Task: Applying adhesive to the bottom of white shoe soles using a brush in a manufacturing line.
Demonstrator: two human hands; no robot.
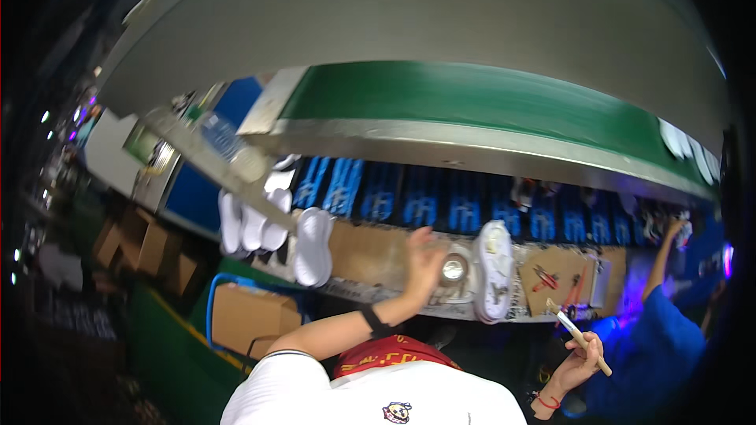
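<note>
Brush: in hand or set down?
In hand: the right hand has its fingers around the tan handle of the brush.

Your right hand (584, 358) grips a wooden-handled brush (572, 330), bristles pointing up and left. Your blurred left hand (425, 264) is just left of a round container (454, 270); right of that lies a white shoe sole (494, 264), near red-handled pliers (544, 278).

Dim pic, strong fisheye, black rim.
Purple-blue glow on R nr co-worker in blue top (657, 346); soft sheen on long green flat belt (472, 94); bare left hand (424, 264) blurry; far-L bg dark, fuzzy, w/ bright specks.
</note>
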